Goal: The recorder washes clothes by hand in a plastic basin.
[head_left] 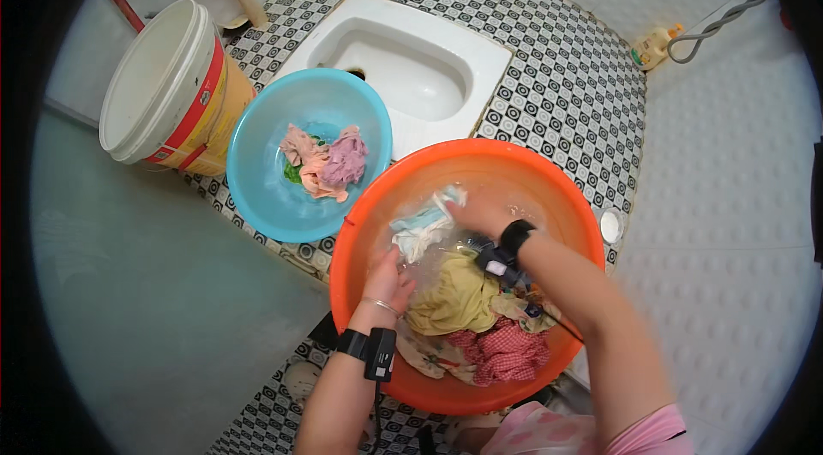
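A large orange basin (574, 189) holds water and several wet clothes. In its upper part lies a soaked white and light-blue cloth (422, 228). My right hand (483, 213) has its fingers closed on the upper right end of this cloth. At the cloth's lower left end is my left hand (390, 282), its fingers apart and close to the fabric, gripping nothing that I can see. Below the hands lie a yellow garment (456, 294), a red-and-white checked cloth (507, 352) and a pale patterned cloth (429, 358).
Left of the orange basin, a blue basin (257, 206) holds pink, lilac and green cloths. A tall white bucket (163, 78) stands beside it. Behind is a white squat toilet (489, 61). A yellowish bottle (653, 48) and a small white round object (610, 225) sit along the right wall.
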Demonstrator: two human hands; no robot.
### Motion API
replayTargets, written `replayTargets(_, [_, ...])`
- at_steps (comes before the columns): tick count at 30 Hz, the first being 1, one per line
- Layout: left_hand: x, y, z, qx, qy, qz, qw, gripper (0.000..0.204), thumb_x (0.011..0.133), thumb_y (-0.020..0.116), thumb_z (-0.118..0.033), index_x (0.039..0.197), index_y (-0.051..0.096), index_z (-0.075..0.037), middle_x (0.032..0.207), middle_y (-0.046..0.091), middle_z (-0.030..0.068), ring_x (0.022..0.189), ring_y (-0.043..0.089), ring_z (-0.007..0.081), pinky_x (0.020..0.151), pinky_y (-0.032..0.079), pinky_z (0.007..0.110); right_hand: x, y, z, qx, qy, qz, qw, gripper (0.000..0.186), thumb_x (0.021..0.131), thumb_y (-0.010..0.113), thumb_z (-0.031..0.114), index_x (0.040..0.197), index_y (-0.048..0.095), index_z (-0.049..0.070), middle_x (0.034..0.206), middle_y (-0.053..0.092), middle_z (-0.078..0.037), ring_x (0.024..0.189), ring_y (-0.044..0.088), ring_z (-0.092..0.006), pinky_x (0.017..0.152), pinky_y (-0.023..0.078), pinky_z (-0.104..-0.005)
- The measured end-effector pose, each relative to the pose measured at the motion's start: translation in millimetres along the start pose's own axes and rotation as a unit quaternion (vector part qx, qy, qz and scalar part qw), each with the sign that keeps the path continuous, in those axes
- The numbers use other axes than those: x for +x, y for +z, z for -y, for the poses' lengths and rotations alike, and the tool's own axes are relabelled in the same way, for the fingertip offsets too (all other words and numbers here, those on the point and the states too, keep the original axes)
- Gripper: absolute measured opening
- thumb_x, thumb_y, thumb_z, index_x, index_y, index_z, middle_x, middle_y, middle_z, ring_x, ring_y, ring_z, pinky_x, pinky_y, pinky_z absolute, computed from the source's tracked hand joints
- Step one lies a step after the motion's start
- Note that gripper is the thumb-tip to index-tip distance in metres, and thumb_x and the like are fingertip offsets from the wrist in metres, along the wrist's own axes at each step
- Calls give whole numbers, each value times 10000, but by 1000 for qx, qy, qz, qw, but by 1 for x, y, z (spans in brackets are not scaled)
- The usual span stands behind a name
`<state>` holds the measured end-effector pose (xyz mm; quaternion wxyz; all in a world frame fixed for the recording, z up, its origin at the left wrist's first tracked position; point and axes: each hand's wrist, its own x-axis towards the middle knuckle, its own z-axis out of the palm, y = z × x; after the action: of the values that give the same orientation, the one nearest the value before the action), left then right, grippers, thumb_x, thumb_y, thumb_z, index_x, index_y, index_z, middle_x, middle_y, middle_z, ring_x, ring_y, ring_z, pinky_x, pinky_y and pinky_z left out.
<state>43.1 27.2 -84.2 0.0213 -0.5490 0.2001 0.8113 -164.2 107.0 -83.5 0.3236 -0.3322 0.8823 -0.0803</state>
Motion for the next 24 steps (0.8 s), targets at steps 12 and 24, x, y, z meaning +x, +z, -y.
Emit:
replayTargets(12, [24,-6,3,-207,55,266,940,423,967,352,-371,1289,445,-113,1300,495,105,1168,502,257,980,420,423,-63,17,82,161,-415,-51,894,209,853,566,219,911,622,26,953,626,-182,932,579,-355,814,458,-423])
replayTargets(24, [-4,1,4,-122,16,53,991,460,940,400,-456,1308,433,-183,1341,462,29,1225,405,253,1069,168,488,-3,30,8,-66,-89,-3,994,497,819,584,348,1204,537,37,1076,608,-235,977,591,-365,870,460,-423])
